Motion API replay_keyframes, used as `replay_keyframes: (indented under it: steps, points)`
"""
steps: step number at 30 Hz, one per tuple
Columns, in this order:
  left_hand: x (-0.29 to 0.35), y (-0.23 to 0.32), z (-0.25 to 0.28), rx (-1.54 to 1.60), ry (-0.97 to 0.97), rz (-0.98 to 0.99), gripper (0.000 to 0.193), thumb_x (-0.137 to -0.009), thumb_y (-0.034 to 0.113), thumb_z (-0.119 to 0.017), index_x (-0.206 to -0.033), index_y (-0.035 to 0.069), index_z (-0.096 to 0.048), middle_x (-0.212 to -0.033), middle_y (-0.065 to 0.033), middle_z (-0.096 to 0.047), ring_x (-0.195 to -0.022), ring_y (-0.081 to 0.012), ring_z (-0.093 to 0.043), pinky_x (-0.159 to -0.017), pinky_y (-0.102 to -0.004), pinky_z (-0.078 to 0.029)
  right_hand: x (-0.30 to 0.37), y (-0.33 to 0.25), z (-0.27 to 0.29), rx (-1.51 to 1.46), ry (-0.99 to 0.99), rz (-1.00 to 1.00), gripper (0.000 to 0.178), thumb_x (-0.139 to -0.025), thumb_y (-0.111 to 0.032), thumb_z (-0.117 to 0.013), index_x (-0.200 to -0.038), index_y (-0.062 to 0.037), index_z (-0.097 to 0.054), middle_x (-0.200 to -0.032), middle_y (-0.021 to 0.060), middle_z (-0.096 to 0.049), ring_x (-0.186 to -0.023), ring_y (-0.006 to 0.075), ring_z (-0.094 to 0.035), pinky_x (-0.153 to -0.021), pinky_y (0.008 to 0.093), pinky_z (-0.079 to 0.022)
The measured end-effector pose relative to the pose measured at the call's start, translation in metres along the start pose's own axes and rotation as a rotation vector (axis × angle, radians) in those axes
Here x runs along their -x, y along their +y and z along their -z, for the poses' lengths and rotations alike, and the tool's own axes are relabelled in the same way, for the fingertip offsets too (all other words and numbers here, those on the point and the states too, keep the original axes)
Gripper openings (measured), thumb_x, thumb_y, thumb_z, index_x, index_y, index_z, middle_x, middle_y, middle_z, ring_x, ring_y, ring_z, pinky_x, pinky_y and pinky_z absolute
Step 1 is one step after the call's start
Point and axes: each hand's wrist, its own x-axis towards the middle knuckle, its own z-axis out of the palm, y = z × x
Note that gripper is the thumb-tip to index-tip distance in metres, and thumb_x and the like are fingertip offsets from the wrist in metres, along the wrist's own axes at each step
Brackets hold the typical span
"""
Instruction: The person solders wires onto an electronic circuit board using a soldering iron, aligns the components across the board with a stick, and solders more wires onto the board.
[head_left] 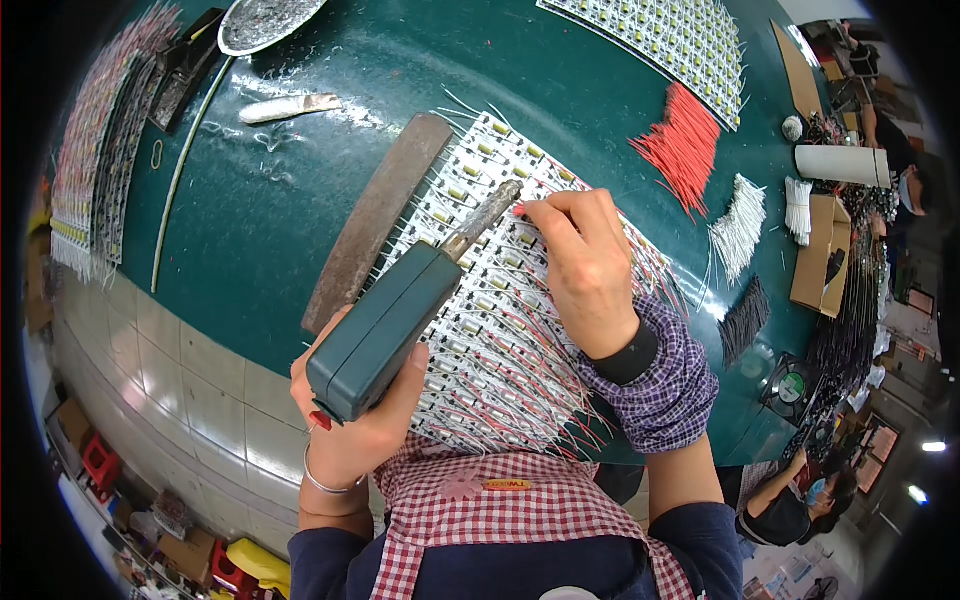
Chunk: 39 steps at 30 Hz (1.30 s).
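My left hand is wrapped round the grip of a dark green soldering gun. The gun's worn metal tip points up and away, over a panel of small circuit boards in front of me. Close to that tip, my right hand pinches a red wire between thumb and fingers. White and red wires trail from many boards across the panel's near and right parts. A flat rusty metal bar lies along the panel's left edge.
On the right lie bundles of red wires, white wires and black wires, near a small fan. Another board panel is at the back. Left are stacked wired panels, a pale cord and a metal dish.
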Motion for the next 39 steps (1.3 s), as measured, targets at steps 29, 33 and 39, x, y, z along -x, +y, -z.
replay_keyframes:
  steps: [29,33,39]
  points:
    - [0.012,-0.004,0.008,-0.036,-0.069,0.068,0.017,-0.076,-0.005,-0.073,-0.091,-0.005,-0.065,-0.082,-0.0077,-0.063,-0.068,-0.0120,-0.059,-0.061,-0.0256,-0.046,0.010,-0.015,0.001,-0.012,-0.008,0.027,0.029,-0.070,0.011,-0.064,-0.099,0.0044,-0.065,-0.092,0.0124,-0.058,-0.083,0.0278,-0.056,-0.068,0.0362,-0.049]
    - [0.013,-0.006,0.008,-0.012,-0.055,0.029,0.017,-0.075,-0.005,-0.073,-0.091,-0.005,-0.066,-0.081,-0.0078,-0.063,-0.067,-0.0116,-0.058,-0.060,-0.0251,-0.045,0.009,-0.016,0.000,0.000,-0.012,0.021,0.029,-0.070,0.010,-0.065,-0.099,0.0047,-0.065,-0.092,0.0123,-0.058,-0.083,0.0276,-0.056,-0.068,0.0357,-0.048]
    - [0.013,-0.005,0.008,0.011,-0.043,0.040,0.016,-0.076,-0.005,-0.073,-0.090,-0.005,-0.066,-0.081,-0.0073,-0.063,-0.067,-0.0106,-0.057,-0.059,-0.0247,-0.045,0.010,-0.016,0.000,0.005,-0.013,0.019,0.028,-0.071,0.008,-0.065,-0.099,0.0042,-0.064,-0.093,0.0122,-0.058,-0.083,0.0273,-0.056,-0.068,0.0355,-0.048]
